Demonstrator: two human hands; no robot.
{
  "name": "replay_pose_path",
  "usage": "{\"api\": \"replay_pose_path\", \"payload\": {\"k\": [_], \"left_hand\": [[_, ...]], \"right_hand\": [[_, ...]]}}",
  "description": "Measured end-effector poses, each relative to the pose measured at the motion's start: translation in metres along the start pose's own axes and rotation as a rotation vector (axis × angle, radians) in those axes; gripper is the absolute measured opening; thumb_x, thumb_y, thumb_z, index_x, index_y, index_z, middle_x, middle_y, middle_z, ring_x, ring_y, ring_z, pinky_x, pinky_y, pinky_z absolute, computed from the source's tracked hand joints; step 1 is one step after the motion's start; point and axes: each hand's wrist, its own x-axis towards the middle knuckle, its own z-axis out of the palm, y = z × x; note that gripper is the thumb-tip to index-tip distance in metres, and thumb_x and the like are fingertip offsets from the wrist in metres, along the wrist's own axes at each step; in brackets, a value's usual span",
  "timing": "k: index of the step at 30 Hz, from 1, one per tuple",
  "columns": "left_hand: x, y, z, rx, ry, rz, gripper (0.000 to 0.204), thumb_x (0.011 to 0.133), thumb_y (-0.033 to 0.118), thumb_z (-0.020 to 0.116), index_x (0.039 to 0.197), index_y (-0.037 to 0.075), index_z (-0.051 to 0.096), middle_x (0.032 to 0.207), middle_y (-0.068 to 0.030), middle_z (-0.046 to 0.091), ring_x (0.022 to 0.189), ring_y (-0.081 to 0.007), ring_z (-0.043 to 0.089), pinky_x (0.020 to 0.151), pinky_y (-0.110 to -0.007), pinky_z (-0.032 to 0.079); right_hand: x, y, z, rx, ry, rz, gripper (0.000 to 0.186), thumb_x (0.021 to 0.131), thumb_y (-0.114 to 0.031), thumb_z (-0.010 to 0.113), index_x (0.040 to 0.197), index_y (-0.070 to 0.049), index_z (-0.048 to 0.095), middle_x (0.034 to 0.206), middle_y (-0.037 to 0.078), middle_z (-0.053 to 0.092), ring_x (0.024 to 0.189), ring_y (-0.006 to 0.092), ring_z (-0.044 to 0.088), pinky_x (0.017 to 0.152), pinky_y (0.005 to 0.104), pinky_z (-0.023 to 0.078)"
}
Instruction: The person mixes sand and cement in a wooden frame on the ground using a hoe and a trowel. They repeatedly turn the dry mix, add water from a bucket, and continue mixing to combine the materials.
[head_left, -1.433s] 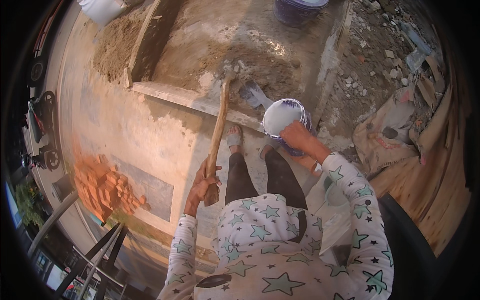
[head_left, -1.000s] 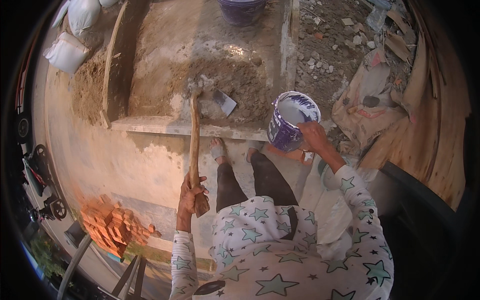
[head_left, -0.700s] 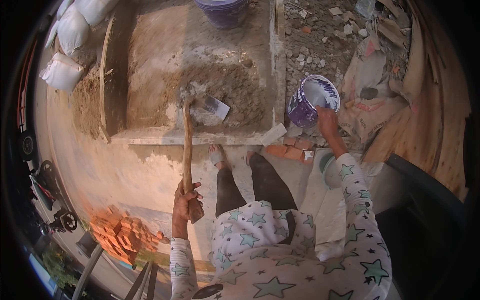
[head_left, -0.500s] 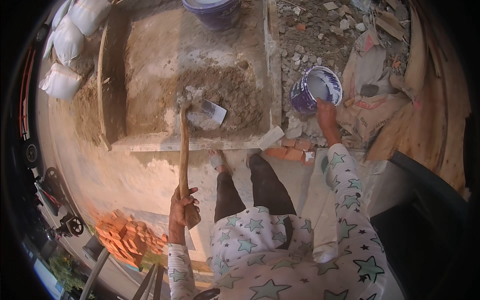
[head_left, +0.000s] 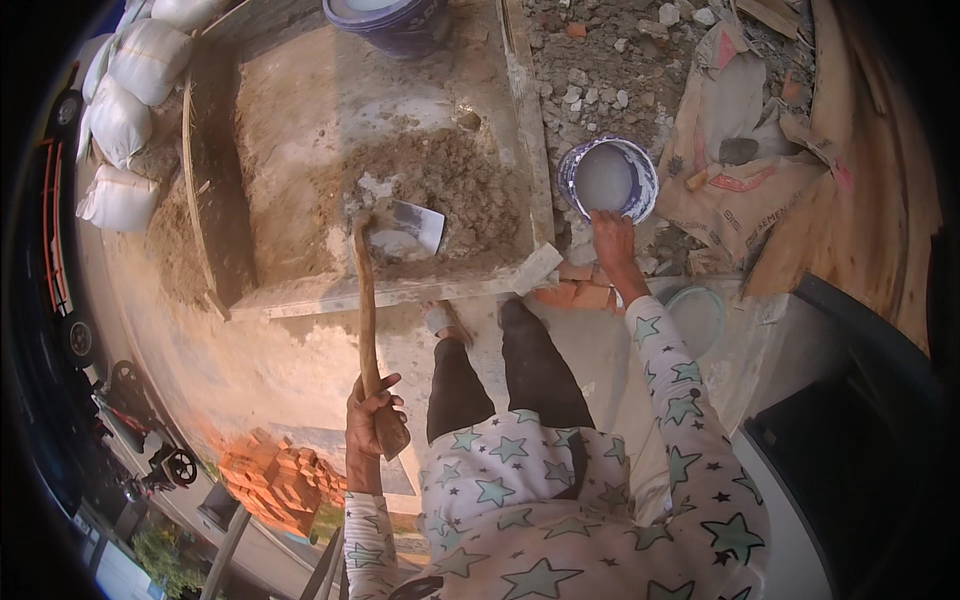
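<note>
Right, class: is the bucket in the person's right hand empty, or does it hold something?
Not empty: a pale, cloudy liquid shows inside the purple bucket, its surface below the rim.

This was an outdoor building site: a metal-bladed, wooden-handled hoe (head_left: 367, 310) touched a grey-brown, mortar-like heap (head_left: 470, 185), amid rectangular orange bricks (head_left: 275, 480), bulging white sacks (head_left: 120, 122) and grey broken rubble (head_left: 615, 75).
</note>
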Motion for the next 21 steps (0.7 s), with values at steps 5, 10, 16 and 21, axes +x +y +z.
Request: {"api": "replay_pose_path", "payload": {"k": [5,10,16,21], "left_hand": [[0.036,-0.008,-0.008,-0.221,-0.070,-0.157,0.035,0.095,0.029,0.060,0.120,0.007,0.048,0.111,-0.0172,0.063,0.075,-0.0237,0.065,0.058,-0.040,0.059],[0.120,-0.051,0.021,-0.256,-0.041,-0.197,0.041,0.095,0.040,0.060,0.105,0.000,0.057,0.095,-0.0153,0.064,0.071,-0.0249,0.064,0.055,-0.037,0.058],[0.184,-0.073,0.048,-0.551,-0.079,-0.236,0.040,0.089,0.038,0.069,0.103,0.003,0.055,0.082,-0.0123,0.062,0.069,-0.0274,0.061,0.063,-0.043,0.054],[0.223,-0.150,0.055,-0.575,-0.085,-0.329,0.025,0.086,0.021,0.072,0.097,0.005,0.056,0.075,-0.0081,0.057,0.063,-0.0243,0.057,0.060,-0.045,0.053]], "right_hand": [[-0.011,-0.081,-0.086,0.443,0.120,0.002,0.029,0.086,-0.019,0.059,0.111,-0.005,0.063,0.094,0.015,0.065,0.092,0.0326,0.063,0.084,0.0435,0.046],[-0.050,-0.217,-0.212,1.250,-0.555,-0.377,0.055,0.091,-0.034,0.062,0.132,0.000,0.053,0.117,0.025,0.059,0.105,0.0394,0.061,0.086,0.0443,0.050],[-0.127,-0.227,-0.177,0.328,-0.767,-0.296,0.071,0.080,-0.011,0.065,0.143,0.002,0.035,0.097,0.019,0.055,0.083,0.0376,0.064,0.071,0.0484,0.052],[-0.187,-0.188,-0.129,0.196,-0.740,-0.038,0.043,0.073,-0.008,0.070,0.112,-0.004,0.053,0.092,0.016,0.062,0.079,0.0321,0.067,0.069,0.0426,0.054]]}}
